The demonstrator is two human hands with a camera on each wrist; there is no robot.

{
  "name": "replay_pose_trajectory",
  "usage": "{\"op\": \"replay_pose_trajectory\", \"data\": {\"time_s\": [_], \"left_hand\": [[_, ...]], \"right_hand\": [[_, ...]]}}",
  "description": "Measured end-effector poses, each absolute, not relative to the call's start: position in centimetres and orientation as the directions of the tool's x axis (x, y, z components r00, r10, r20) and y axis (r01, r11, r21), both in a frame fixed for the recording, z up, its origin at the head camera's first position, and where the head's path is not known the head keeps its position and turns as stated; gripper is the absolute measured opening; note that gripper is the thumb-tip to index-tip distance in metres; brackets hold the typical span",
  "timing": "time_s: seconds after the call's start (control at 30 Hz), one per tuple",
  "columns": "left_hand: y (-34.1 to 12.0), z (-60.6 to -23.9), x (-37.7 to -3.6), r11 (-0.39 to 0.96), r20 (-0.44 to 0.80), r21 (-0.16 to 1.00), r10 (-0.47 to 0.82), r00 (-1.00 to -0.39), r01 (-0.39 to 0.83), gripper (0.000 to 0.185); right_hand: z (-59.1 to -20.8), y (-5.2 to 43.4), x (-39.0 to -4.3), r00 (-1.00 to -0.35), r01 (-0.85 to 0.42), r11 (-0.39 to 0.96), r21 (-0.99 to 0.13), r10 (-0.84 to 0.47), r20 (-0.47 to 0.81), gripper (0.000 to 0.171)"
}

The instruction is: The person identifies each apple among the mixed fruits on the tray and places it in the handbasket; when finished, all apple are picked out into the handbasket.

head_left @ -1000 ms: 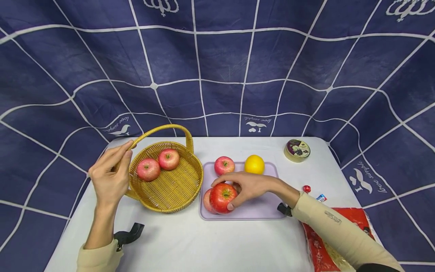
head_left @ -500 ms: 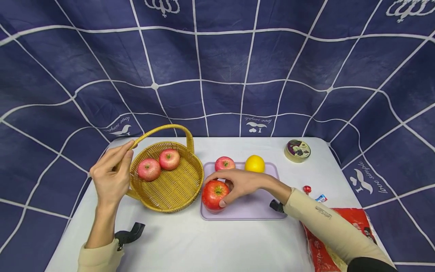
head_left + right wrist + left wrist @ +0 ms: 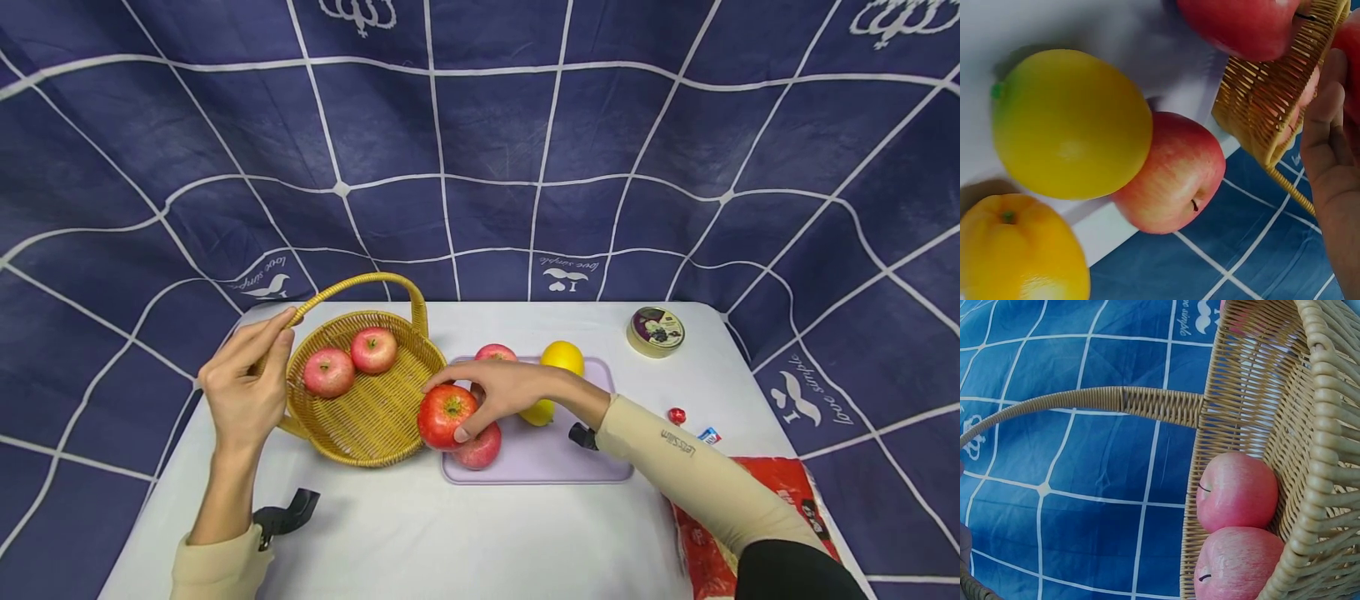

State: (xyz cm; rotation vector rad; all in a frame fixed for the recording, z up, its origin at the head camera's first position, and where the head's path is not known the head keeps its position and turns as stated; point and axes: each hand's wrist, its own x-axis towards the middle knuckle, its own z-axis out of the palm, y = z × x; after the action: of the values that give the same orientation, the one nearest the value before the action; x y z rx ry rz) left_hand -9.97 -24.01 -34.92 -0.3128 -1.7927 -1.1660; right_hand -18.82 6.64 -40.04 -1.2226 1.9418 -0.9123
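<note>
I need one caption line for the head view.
Right hand lifts a red apple toward the wicker basket.

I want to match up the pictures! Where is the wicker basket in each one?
Head view: the wicker basket sits left of centre on the table, handle in the left hand.
Left wrist view: it fills the right side.
Right wrist view: its rim shows at upper right.
Shared landmark: the blue grid cloth.

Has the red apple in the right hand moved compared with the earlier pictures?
Yes. The red apple, gripped by the right hand, has gone left, from over the lilac tray to the rim of the wicker basket, which stayed put.
</note>
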Motion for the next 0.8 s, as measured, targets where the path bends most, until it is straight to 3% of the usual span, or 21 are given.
{"op": "replay_pose_trajectory", "data": {"time_s": [0.33, 0.8], "left_hand": [[-24.0, -34.8, -10.1, 0.514, 0.811, 0.576, -0.261, -0.524, 0.635, 0.024], [-24.1, -34.9, -9.9, 0.518, 0.805, 0.583, -0.262, -0.532, 0.626, 0.022]], "right_hand": [[-40.2, 4.4, -19.9, -0.312, -0.448, 0.31, -0.838, -0.933, -0.178, 0.067], [-40.9, 2.5, -20.4, -0.335, -0.456, 0.341, -0.822, -0.921, -0.197, 0.068]]}}
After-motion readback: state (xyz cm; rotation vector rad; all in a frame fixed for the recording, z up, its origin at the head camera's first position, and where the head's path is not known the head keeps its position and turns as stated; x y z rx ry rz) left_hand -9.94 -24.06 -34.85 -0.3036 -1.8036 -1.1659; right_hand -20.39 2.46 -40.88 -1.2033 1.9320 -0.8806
